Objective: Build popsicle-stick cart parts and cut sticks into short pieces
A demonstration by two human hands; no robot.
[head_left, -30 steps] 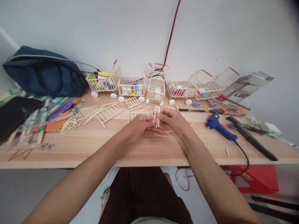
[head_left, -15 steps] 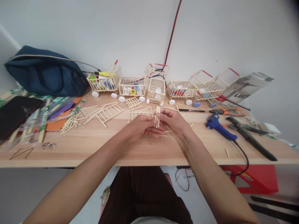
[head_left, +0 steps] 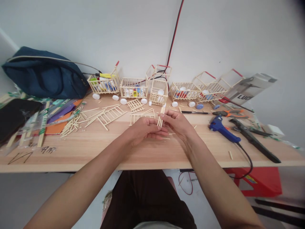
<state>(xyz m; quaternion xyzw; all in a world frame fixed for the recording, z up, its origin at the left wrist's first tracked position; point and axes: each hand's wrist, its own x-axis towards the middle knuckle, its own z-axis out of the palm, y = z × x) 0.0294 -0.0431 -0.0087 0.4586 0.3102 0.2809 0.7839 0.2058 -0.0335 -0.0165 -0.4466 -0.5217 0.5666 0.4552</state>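
Observation:
A small bundle of thin wooden sticks (head_left: 161,117) is held up in front of me, just above the table. My right hand (head_left: 175,122) pinches the bundle between thumb and fingers. From the other side my left hand (head_left: 146,128) closes around the lower part, its thumb by the sticks and its fingers beneath. On the wood just behind lie flat ladder-like stick frames: one (head_left: 140,118) partly hidden by my left hand, a smaller one (head_left: 135,105), and a larger one (head_left: 110,117) to the left.
Several miniature stick carts (head_left: 133,87) line the wall. Loose sticks (head_left: 71,125), a dark phone-like slab (head_left: 17,116) and a blue bag (head_left: 45,74) occupy the left. A blue glue gun (head_left: 224,129), pliers (head_left: 231,113), a pen (head_left: 194,112) and a long black tool (head_left: 256,141) lie right.
The stick bundle has tilted, its top leaning to the right, and the sticks sit closer together. Both hands remain around it in nearly the same place.

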